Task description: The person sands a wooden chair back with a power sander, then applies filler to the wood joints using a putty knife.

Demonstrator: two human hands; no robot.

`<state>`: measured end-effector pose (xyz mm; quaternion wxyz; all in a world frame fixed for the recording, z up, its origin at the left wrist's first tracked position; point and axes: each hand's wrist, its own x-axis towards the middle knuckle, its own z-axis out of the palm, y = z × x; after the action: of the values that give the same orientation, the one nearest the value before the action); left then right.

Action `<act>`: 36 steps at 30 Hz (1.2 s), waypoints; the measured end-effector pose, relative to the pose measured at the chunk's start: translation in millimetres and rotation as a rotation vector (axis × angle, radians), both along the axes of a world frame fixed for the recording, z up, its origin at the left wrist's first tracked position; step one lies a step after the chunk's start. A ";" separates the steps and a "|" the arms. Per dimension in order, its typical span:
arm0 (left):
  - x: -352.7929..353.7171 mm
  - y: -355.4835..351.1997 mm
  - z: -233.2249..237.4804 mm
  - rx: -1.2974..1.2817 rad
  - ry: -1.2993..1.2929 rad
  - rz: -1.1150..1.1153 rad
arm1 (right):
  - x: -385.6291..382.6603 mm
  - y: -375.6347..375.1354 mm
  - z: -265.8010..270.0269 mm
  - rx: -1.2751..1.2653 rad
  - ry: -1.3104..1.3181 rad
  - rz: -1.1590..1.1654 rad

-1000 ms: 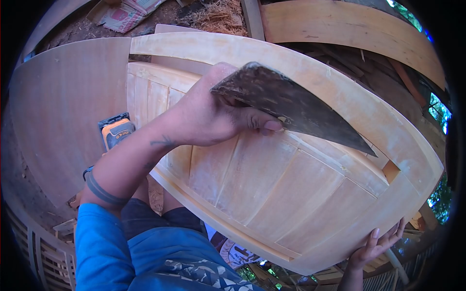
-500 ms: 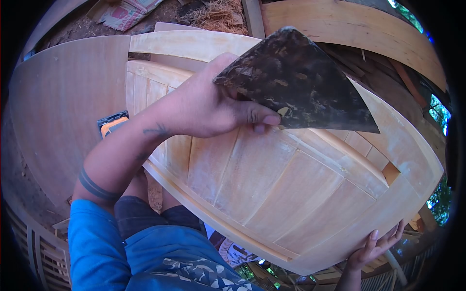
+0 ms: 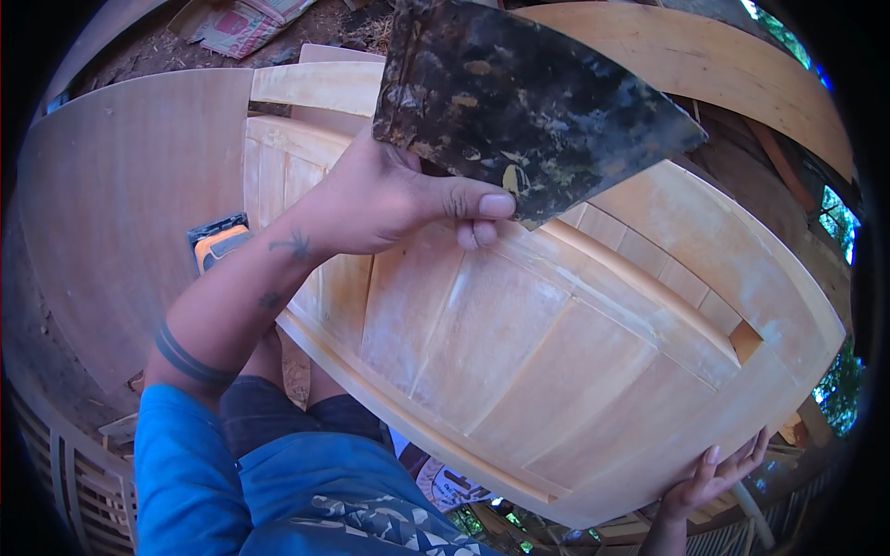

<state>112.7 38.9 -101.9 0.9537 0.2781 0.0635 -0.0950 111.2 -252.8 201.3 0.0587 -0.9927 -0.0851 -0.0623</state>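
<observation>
A dark, stained flat sheet (image 3: 528, 102) with pale smears is pinched by its lower left edge in my left hand (image 3: 389, 199), thumb on the face toward me. It hangs in the air over a pale wooden panelled piece (image 3: 519, 343) that has inset boards and a long raised rail. At the lower right my right hand (image 3: 700, 482) rests against the panelled piece's edge, its fingers spread and partly behind the wood.
An orange and black power tool (image 3: 218, 241) sits left of my forearm on a broad wooden board (image 3: 130, 213). A curved plank (image 3: 686, 65) crosses the upper right. Crumpled red and white packaging (image 3: 246, 28) lies at the top left, beside shavings. Slatted wood (image 3: 74, 473) stands lower left.
My left hand has moved slightly left, and the dark sheet has been raised and tilted so more of its face shows. My right hand has barely shifted.
</observation>
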 end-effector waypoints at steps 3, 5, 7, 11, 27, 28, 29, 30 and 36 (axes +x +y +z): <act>-4.2 -4.0 0.1 0.024 -0.012 0.022 | -0.2 0.5 -0.5 -0.020 -0.015 -0.015; -6.9 -4.8 0.8 0.036 0.024 0.037 | -0.7 -0.2 0.1 -0.020 -0.013 -0.015; -10.6 -5.4 2.5 0.040 0.077 0.070 | -1.2 -3.5 2.2 0.000 0.003 -0.004; -24.4 -11.7 4.3 0.064 0.254 0.154 | -1.3 -6.8 2.7 0.021 0.005 0.000; -40.1 -40.9 17.1 0.065 0.290 0.210 | 0.7 -2.3 -0.8 0.005 -0.055 -0.037; -40.9 -44.2 16.5 0.094 0.268 0.240 | 0.6 -1.4 -1.2 0.011 -0.056 -0.043; -41.6 -46.8 15.3 0.123 0.246 0.270 | 0.4 -1.0 -1.5 0.014 -0.055 -0.045; -42.7 -47.4 12.9 0.171 0.216 0.250 | 0.3 -0.6 -1.7 0.017 -0.054 -0.046; -50.5 -49.6 10.4 0.431 0.165 0.209 | 0.1 2.2 -2.2 0.017 -0.052 -0.059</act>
<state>62.1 -10.7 -91.4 0.8687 0.4582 0.1880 -0.0027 111.3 -250.6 199.1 0.0632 -0.9923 -0.0568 -0.0907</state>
